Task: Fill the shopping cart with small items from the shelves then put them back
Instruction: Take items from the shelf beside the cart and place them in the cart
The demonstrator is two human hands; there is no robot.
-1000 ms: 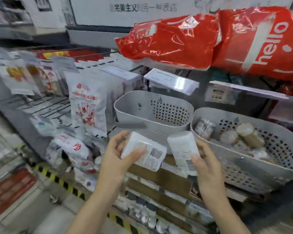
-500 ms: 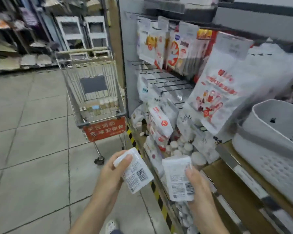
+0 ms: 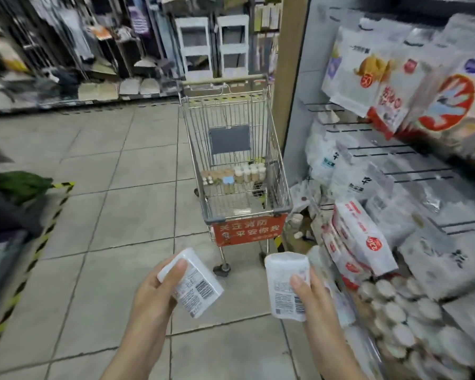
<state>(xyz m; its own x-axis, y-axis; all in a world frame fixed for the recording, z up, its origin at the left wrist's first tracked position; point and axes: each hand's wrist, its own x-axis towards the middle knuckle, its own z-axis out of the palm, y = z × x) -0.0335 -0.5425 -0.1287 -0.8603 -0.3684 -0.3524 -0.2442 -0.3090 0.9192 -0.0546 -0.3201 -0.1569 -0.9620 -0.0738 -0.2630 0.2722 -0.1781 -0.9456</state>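
Hands first: your left hand grips a small white barcoded packet, your right hand grips another white barcoded packet; beyond them, the wire shopping cart with a red front sign stands on the tiled floor beside the shelves, small bottles inside

Wire shopping cart: upright on tiled floor beside shelf end, red sign on front, small bottles grouped at far end of basket. Two white barcoded packets, tilted: one in left hand, one in right.
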